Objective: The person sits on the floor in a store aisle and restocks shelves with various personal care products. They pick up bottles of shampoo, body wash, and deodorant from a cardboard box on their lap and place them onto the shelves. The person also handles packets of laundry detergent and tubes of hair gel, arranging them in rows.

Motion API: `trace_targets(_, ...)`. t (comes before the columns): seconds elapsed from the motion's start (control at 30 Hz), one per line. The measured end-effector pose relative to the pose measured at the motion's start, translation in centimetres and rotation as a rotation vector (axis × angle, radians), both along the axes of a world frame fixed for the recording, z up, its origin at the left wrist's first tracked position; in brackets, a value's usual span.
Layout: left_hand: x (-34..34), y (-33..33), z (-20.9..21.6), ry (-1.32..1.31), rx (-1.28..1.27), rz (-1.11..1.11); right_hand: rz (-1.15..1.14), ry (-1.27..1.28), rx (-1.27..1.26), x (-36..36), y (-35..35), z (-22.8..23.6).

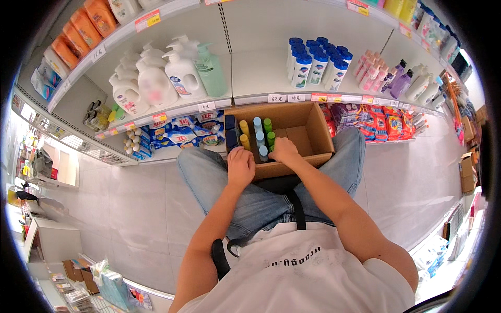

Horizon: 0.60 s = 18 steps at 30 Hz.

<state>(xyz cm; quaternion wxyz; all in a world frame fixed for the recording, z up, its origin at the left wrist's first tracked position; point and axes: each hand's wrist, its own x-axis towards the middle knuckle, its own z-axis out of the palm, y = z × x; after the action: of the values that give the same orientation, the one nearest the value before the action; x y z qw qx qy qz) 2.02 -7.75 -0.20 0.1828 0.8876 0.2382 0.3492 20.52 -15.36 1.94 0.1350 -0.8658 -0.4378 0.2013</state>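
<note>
An open cardboard box [308, 130] stands between my knees, against the lower shelf. In its left part are upright bottles: dark blue ones [231, 133] along the left wall, then rows with yellow caps [244, 128], light blue caps [259, 134] and green caps [268, 126]. My left hand [241, 166] is bent over the near left rim, close to the yellow caps. Inside the near side, my right hand [285, 150] reaches down with curled fingers beside the green-capped row. What its fingertips hold, if anything, is hidden.
On the shelf ahead stand large white pump bottles [182, 75], a green pump bottle [210, 70], white bottles with blue caps [317, 65] and pink bottles [365, 65]. Bagged detergent [394, 124] lies below. Cartons [468, 172] stand at the far right on the tiled floor [391, 193].
</note>
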Motion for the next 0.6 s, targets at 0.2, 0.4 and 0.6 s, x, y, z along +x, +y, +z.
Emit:
trace_targets(0.2,0.0,-0.1,0.2,-0.011,0.028,-0.004,0.033,-0.023,-0.241,-0.6,0.0,2.9)
trace_targets(0.4,0.0,-0.1,0.4,-0.016,0.025,-0.01,0.001,-0.009,-0.28,-0.1,0.1,2.2)
trace_targets(0.6,0.0,0.0,0.3,-0.015,0.02,-0.009,-0.031,0.04,-0.264,-0.2,-0.4,2.6)
